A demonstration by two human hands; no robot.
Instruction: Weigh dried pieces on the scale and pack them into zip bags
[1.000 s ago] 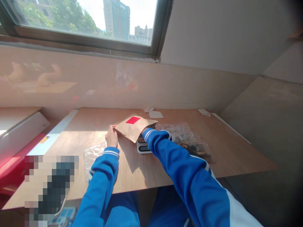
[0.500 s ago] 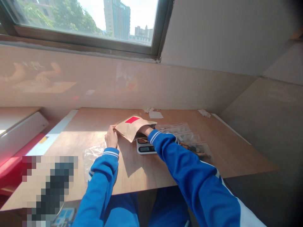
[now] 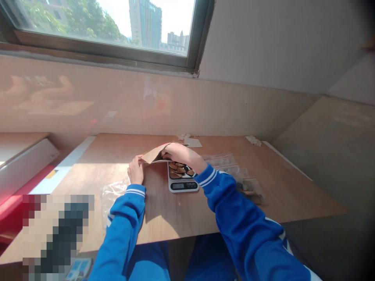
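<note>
A brown kraft paper bag (image 3: 152, 155) is tilted on its side, its mouth facing me and lifted above the table. My left hand (image 3: 136, 170) pinches the bag's left edge between thumb and fingers. My right hand (image 3: 175, 151) reaches into the open mouth, and its fingers are hidden in the dark inside. Just below the right wrist sits a white kitchen scale (image 3: 184, 186) with a small display. Several brown, flat dried slices (image 3: 179, 169) lie on the scale's platform.
Clear zip bags (image 3: 227, 166), one with brown pieces in it, lie right of the scale. A clear plastic bag (image 3: 113, 191) is beside my left forearm. White paper (image 3: 193, 143) and crumpled tissue (image 3: 253, 141) lie near the wall.
My right hand has moved left and deeper into the bag's mouth, uncovering the scale and the slices. The bag has tipped, so its red label is mostly out of sight.
</note>
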